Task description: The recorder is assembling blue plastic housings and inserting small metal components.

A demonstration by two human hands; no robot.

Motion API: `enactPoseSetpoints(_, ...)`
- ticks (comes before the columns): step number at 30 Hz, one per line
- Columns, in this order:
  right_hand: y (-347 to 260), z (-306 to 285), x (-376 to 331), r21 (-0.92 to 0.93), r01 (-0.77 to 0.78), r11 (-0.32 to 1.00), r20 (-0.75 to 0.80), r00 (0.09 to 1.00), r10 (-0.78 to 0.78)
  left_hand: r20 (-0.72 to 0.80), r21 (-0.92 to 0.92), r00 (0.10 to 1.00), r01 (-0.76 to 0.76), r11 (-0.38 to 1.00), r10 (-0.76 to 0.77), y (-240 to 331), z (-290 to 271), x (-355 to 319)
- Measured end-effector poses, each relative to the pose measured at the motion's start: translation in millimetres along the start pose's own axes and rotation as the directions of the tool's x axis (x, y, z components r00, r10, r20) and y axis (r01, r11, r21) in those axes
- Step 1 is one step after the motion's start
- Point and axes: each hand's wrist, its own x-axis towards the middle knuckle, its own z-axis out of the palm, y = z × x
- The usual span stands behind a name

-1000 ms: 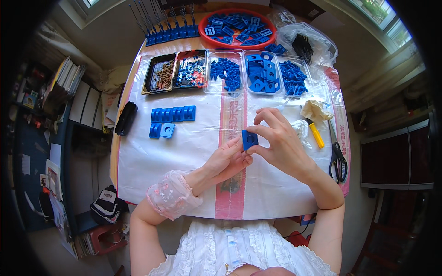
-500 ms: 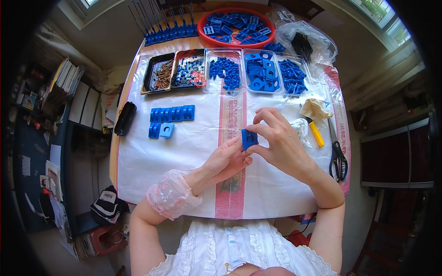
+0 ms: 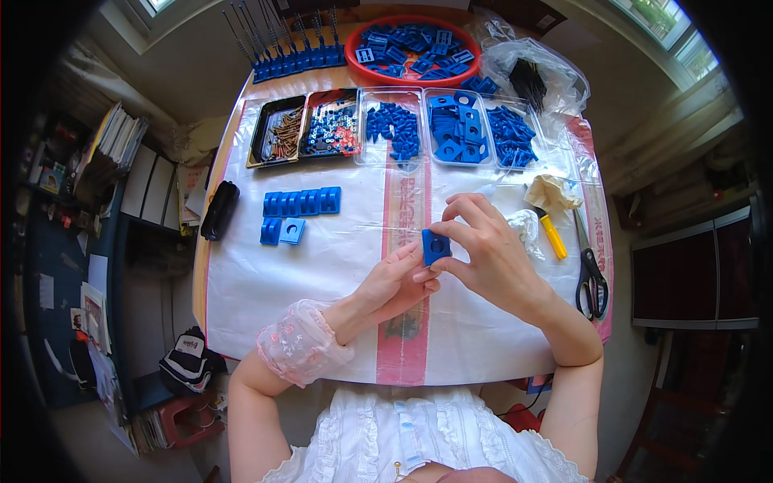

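Over the middle of the table, my right hand (image 3: 495, 256) pinches a small blue square plastic piece with a round hole (image 3: 436, 248) between thumb and forefinger. From the other side, my left hand (image 3: 394, 282) closes its fingers on the piece's left edge; part of that grip is hidden. Left of my hands lies a row of several blue plastic blocks with curved tops (image 3: 302, 201). Just below that row are a similar blue block (image 3: 270, 231) and a lighter blue square piece with a hole (image 3: 291, 232).
Trays hold brown screws (image 3: 283, 135), small nuts (image 3: 334, 129) and blue parts (image 3: 459, 133). Behind them stand a red basin (image 3: 352, 58) and blue parts with springs (image 3: 298, 60). At right lie a yellow-handled tool (image 3: 554, 237) and black scissors (image 3: 593, 286); at left, a black case (image 3: 220, 211).
Both hands keep their hold on the blue square piece, almost in place. The left fingers have shifted slightly, and the whole view has tilted a little.
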Motion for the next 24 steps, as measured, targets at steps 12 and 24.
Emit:
enactPoseSetpoints(12, 2, 1, 0, -0.005, -0.001, 1.000, 0.009, 1.000, 0.001, -0.049, 0.019, 0.999, 0.013, 1.000, -0.012, 4, 9, -1)
enactPoseSetpoints(24, 1, 1, 1, -0.002, 0.003, 1.000, 0.007, 1.000, -0.003, 0.000, -0.010, 1.000, 0.006, 1.000, -0.006, 2, -4, 0)
